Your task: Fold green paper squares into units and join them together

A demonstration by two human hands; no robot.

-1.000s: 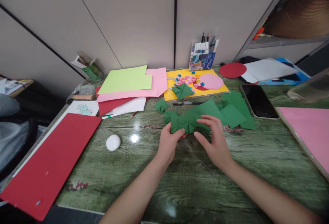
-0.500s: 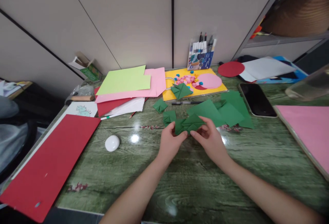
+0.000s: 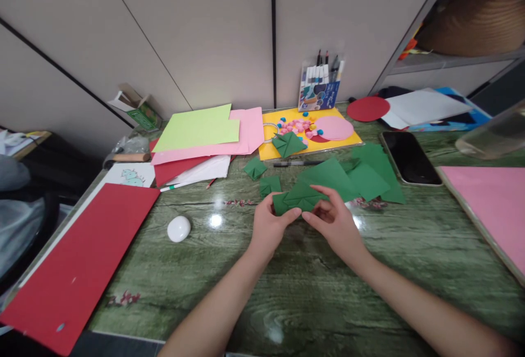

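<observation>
Between my hands is a sheet of green paper (image 3: 301,199) with several creases and folded flaps. My left hand (image 3: 270,223) pinches its left end, thumb in front and the other fingers hidden behind. On the right side, my right hand (image 3: 334,219) curls around the paper, its thumb at the lower edge and index finger along the upper right. Just beyond lie small folded green pieces (image 3: 255,168), one (image 3: 269,185) partly behind my left hand. Another folded green piece (image 3: 289,144) rests on the yellow sheet. Flat green sheets (image 3: 371,181) overlap to the right.
A black pen (image 3: 297,164) lies behind the folded pieces. The yellow sheet (image 3: 268,153) bears pink and blue bits. A phone (image 3: 411,158) is at right, a white rounded object (image 3: 179,229) at left. Red card (image 3: 88,253) overhangs the left edge. A marker pack (image 3: 321,89) stands against the wall.
The green paper has tilted slightly between my hands, showing its creased face more flatly. Both hands keep their hold, with only small shifts of the fingers.
</observation>
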